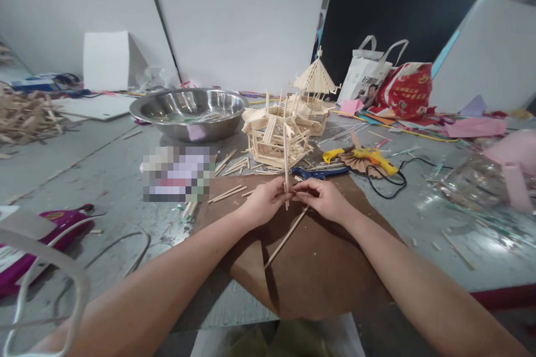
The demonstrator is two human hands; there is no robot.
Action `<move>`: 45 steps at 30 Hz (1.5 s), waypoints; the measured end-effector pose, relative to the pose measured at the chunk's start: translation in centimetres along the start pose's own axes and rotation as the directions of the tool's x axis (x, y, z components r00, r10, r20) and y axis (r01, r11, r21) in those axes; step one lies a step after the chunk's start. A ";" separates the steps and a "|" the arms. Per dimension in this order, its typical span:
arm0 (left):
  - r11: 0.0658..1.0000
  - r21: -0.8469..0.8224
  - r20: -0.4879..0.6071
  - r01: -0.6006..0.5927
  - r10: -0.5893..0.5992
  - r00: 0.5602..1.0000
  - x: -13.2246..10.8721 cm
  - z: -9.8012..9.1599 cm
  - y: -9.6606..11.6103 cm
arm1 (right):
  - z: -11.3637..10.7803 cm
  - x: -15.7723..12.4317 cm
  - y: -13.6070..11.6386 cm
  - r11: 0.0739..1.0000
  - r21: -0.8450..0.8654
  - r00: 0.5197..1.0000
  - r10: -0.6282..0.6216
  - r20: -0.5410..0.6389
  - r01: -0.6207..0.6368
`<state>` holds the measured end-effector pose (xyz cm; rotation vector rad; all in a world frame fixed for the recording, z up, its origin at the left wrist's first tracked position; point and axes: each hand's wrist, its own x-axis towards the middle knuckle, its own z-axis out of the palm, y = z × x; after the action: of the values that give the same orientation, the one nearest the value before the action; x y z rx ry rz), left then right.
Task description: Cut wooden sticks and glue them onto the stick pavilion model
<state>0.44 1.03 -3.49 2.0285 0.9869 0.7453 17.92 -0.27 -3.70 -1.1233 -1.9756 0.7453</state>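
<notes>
My left hand [264, 201] is closed, thumb and fingers pinching thin wooden sticks [286, 157] that stand upright above the brown sheet [330, 256]. Close beside it, my right hand [324, 198] is closed too, its fingertips pinched together by the lower part of the sticks. Whatever lies between those right fingertips is too small to make out. A single loose stick [287, 237] slants across the sheet below my hands. Just beyond them stands a many-sided wooden-stick model [276, 134], with a pointed stick roof [317, 79] behind it.
Blue-handled pliers [320, 173] and a yellow glue gun [374, 160] with a black cord lie right of the model. A steel basin [188, 114] stands behind left. Magenta device [62, 234] and cables lie left. Clear plastic [469, 184] and a red bag [405, 90] are right.
</notes>
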 end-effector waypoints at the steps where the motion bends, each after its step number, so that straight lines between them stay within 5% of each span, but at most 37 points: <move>1: 0.999 0.042 0.005 0.000 0.000 1.000 0.0 0.0 0.0 | 0.0 0.0 0.0 1.000 -0.005 1.000 -0.007 0.006 0.007; 12: 0.959 0.282 0.037 -0.007 -0.003 0.999 -0.3 -0.1 1.2 | 0.0 -0.1 0.1 1.000 0.020 1.000 -0.023 0.017 0.023; 37: 0.955 0.294 0.072 -0.031 0.010 0.997 -0.4 0.2 1.6 | 1.0 -0.2 -0.9 0.992 -0.001 0.980 -0.121 -0.159 0.122; 42: 0.952 0.306 0.056 -0.016 -0.001 0.998 -0.4 0.1 1.7 | 0.3 -0.2 -1.1 0.987 -0.123 0.984 -0.122 -0.133 0.105; 45: 0.971 0.239 0.049 0.004 -0.017 0.999 -0.2 -0.3 1.7 | -1.5 -0.3 -1.4 0.925 -0.380 0.993 -0.035 -0.111 -0.010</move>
<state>0.77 0.23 -1.95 2.2343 1.1012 0.5890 18.58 -0.99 -1.83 -1.3426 -2.0766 0.2825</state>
